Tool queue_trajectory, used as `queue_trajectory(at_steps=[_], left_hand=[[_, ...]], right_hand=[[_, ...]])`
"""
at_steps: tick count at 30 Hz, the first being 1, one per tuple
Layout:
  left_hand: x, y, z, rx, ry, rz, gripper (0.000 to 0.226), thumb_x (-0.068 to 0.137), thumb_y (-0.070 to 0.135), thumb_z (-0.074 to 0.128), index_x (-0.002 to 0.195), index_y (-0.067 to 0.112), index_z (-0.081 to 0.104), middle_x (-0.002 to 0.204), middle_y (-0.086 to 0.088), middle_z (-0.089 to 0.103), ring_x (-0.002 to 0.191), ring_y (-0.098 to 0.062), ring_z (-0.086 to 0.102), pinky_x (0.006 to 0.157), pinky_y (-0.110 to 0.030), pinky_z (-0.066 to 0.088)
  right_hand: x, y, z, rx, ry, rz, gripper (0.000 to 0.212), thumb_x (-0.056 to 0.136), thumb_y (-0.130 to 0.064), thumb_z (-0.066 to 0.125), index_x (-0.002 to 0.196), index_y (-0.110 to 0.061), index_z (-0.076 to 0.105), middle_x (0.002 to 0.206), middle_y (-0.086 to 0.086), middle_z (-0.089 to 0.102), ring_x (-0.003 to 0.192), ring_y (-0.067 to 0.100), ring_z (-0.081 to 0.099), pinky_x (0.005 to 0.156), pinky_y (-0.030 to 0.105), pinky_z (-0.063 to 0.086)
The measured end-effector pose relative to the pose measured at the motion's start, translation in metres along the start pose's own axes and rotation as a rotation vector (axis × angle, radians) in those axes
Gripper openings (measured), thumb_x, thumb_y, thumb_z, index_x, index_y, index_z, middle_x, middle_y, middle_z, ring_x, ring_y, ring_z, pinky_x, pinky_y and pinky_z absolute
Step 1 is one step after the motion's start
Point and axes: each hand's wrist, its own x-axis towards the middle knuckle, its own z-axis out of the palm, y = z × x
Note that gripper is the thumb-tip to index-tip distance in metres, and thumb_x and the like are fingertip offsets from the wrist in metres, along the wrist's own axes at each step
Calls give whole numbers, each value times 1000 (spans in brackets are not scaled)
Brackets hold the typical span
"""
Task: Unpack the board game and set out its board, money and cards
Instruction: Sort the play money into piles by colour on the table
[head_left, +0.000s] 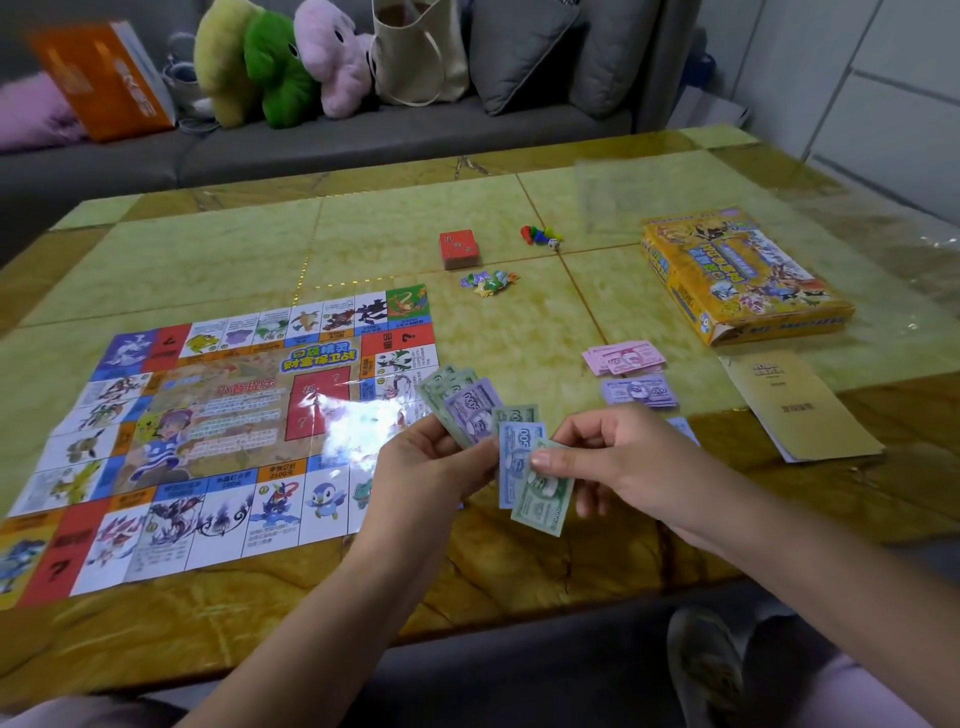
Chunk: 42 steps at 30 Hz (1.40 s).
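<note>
Table (519, 197): glossy stone-look top, green and amber tiles. Board (218, 426) is thin shiny paper, unfolded flat at my left, creases showing, so that step looks done. Box (743, 275): flat yellow cardboard, parked far right, out of the way, with a tan leaflet (800, 410) just in front of it. Left hand (431, 462) grips a fan of notes (467, 405), spread so I can read the values. Right hand (618, 457) pinches a green note (545, 499), thumb on top, probably pulling it off to sort. Pink pile (623, 358) and purple pile (641, 392) lie sorted by colour, right of the board. Red deck (458, 249) is squared up mid-table, plastic pawns (537, 236) near it.
</note>
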Motion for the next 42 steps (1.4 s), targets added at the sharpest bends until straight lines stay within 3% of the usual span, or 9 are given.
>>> queue_trajectory(at_steps=[6, 14, 23, 26, 31, 34, 38, 42], left_hand=[[3, 0, -2, -73, 29, -60, 16, 85, 2, 62, 101, 3, 66, 91, -10, 75, 84, -21, 73, 80, -33, 58], [3, -1, -3, -30, 13, -56, 15, 83, 0, 64, 96, 7, 66, 86, -8, 75, 75, -16, 73, 59, -21, 57], [3, -2, -4, 45, -71, -10, 24, 82, -6, 64, 102, 7, 66, 92, -9, 75, 85, -20, 73, 67, -25, 58], [0, -3, -3, 66, -127, -2, 25, 80, -5, 65, 102, 6, 66, 94, -10, 75, 87, -22, 72, 69, -27, 59], [-1, -4, -2, 118, -158, -19, 23, 80, -1, 66, 101, 9, 67, 93, -9, 75, 87, -22, 72, 74, -30, 59], [0, -3, -2, 94, -159, -30, 22, 81, -2, 66, 99, 10, 67, 92, -8, 75, 86, -21, 73, 72, -29, 59], [0, -2, -2, 78, -150, -41, 21, 81, -3, 65, 98, 9, 67, 91, -8, 75, 84, -20, 73, 69, -27, 59], [1, -2, -3, 70, -134, -61, 18, 83, 0, 64, 98, 10, 66, 89, -8, 75, 82, -19, 73, 63, -23, 57]], right_hand=[[1, 1, 5, -32, 41, 17, 16, 86, -20, 69, 75, -9, 66, 69, 5, 71, 46, 13, 57, 43, 21, 42], [2, 1, 7, -67, 40, -9, 16, 84, -22, 71, 78, -8, 67, 66, 6, 70, 46, 11, 58, 44, 20, 44], [9, -5, -9, 128, 173, -123, 14, 74, -14, 74, 85, -11, 67, 59, 1, 66, 44, 10, 57, 43, 18, 45], [11, -4, -11, 60, 151, -110, 16, 73, -19, 75, 86, -13, 70, 58, -1, 65, 46, 9, 56, 45, 17, 44], [13, 0, -14, -71, 160, -79, 7, 76, -24, 76, 73, -20, 72, 49, -6, 58, 46, 2, 48, 48, 12, 37], [13, -2, -19, -75, 197, -70, 9, 78, -26, 75, 75, -18, 72, 45, -9, 54, 43, 0, 44, 47, 9, 32], [12, -5, -25, -68, 225, -75, 15, 77, -29, 74, 76, -15, 71, 48, -5, 53, 44, 7, 40, 50, 23, 32], [13, -7, -35, -37, 246, -99, 13, 78, -22, 74, 78, -9, 69, 49, -7, 58, 44, 4, 47, 47, 13, 38]])
